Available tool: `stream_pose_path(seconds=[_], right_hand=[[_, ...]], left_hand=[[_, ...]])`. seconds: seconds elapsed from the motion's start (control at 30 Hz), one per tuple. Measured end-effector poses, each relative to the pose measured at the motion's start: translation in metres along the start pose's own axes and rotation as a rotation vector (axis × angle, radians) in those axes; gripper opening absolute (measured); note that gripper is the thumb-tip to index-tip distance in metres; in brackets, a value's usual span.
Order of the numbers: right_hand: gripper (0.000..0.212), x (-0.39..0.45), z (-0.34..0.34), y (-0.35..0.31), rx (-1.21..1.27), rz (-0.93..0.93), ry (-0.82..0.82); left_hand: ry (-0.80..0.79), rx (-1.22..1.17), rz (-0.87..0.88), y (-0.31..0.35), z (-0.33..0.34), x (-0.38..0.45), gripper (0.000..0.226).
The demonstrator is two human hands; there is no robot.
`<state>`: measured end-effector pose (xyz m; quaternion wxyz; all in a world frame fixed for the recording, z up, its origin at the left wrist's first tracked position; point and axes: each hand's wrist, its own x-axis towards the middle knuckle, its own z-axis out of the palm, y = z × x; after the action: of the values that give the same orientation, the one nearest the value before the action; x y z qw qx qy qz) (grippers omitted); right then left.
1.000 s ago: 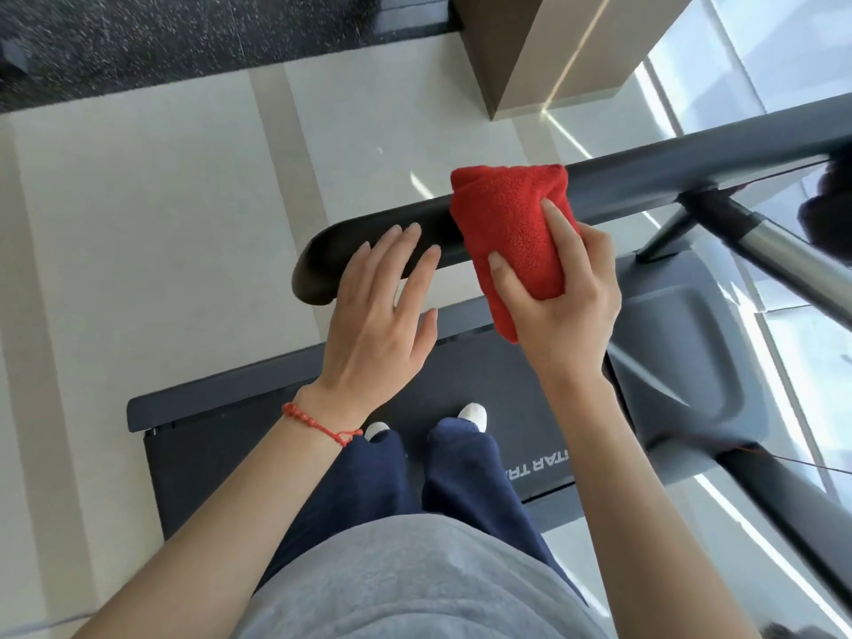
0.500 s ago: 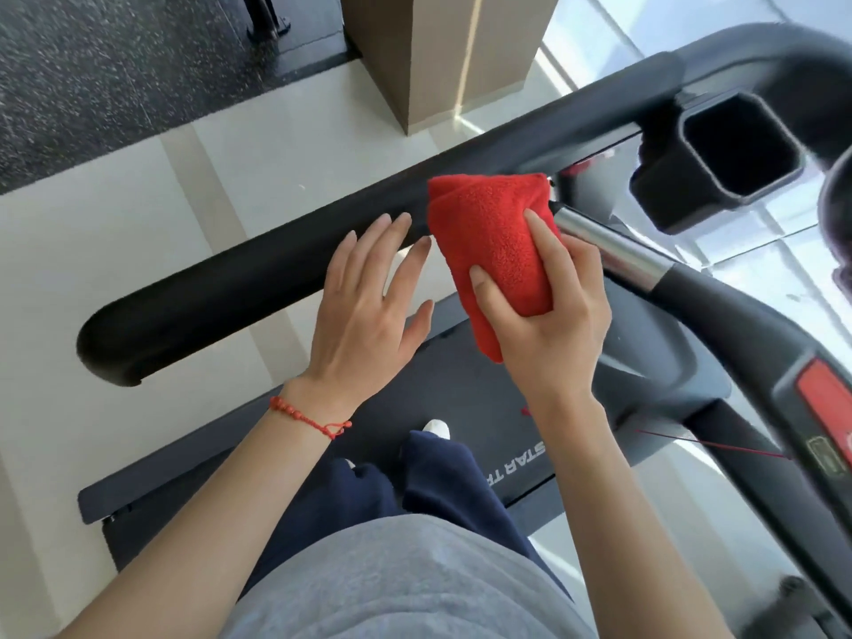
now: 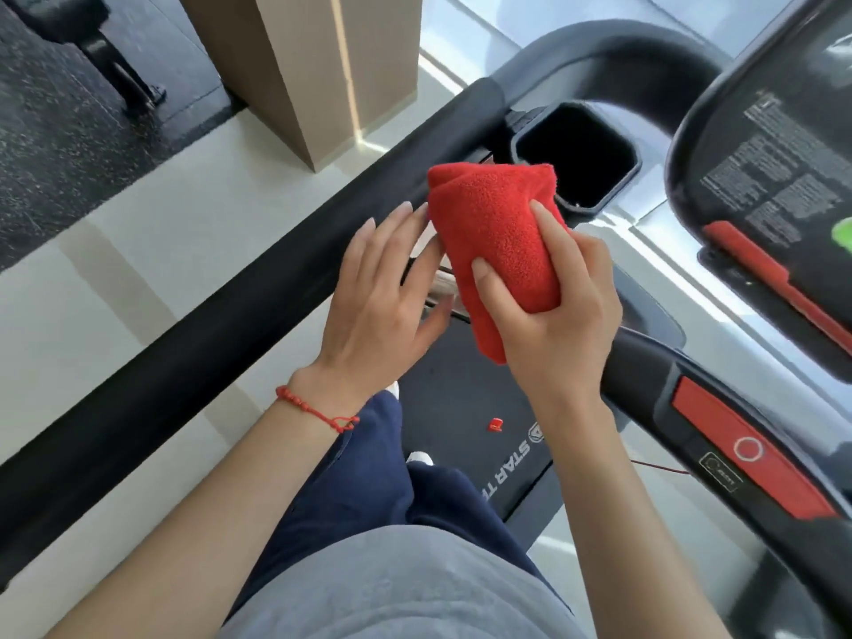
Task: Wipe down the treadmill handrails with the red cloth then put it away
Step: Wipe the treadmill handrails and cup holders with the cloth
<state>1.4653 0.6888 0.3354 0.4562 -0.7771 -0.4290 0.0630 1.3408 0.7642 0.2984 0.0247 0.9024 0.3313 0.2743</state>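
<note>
A folded red cloth (image 3: pixel 498 237) is gripped in my right hand (image 3: pixel 558 315), thumb across its front, held just off the black left handrail (image 3: pixel 221 315) near where it joins the console. My left hand (image 3: pixel 382 306) lies flat with fingers apart, fingertips resting on the handrail and touching the cloth's left edge. A black square cup holder (image 3: pixel 576 154) sits right behind the cloth. The handrail runs diagonally from lower left to upper right.
The treadmill console (image 3: pixel 774 177) with a red strip fills the right side. A red stop bar (image 3: pixel 747 454) lies on the front crossbar at lower right. Below are the belt deck (image 3: pixel 465 408) with a small red clip (image 3: pixel 495 425), my legs, and a wooden pillar (image 3: pixel 313 71) beyond the rail.
The view has shifted forward along the handrail toward the console. My right hand has carried the cloth up the rail to the cup holder, and my left hand has followed beside it.
</note>
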Motion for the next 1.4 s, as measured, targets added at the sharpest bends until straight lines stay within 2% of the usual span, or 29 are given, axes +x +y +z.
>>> stream_pose_path(seconds=[0.23, 0.4, 0.7, 0.87, 1.2, 1.4], right_hand=[[0.054, 0.044, -0.001, 0.013, -0.114, 0.138, 0.128], [0.054, 0.062, -0.009, 0.028, -0.222, 0.192, 0.153], [0.056, 0.091, -0.052, 0.067, -0.372, 0.151, -0.050], [0.058, 0.105, -0.045, 0.085, -0.378, 0.070, -0.184], [0.060, 0.122, 0.005, 0.079, -0.331, -0.102, -0.239], [0.063, 0.114, -0.014, 0.086, -0.378, -0.095, -0.275]], left_hand=[[-0.098, -0.089, 0.125, -0.020, 0.032, 0.053, 0.045], [-0.172, -0.085, 0.162, -0.033, 0.049, 0.075, 0.045], [-0.215, -0.028, 0.101, -0.042, 0.075, 0.091, 0.045], [-0.191, 0.007, 0.101, -0.043, 0.081, 0.091, 0.043], [-0.180, 0.040, 0.116, -0.043, 0.082, 0.091, 0.040], [-0.169, 0.043, 0.116, -0.044, 0.082, 0.091, 0.038]])
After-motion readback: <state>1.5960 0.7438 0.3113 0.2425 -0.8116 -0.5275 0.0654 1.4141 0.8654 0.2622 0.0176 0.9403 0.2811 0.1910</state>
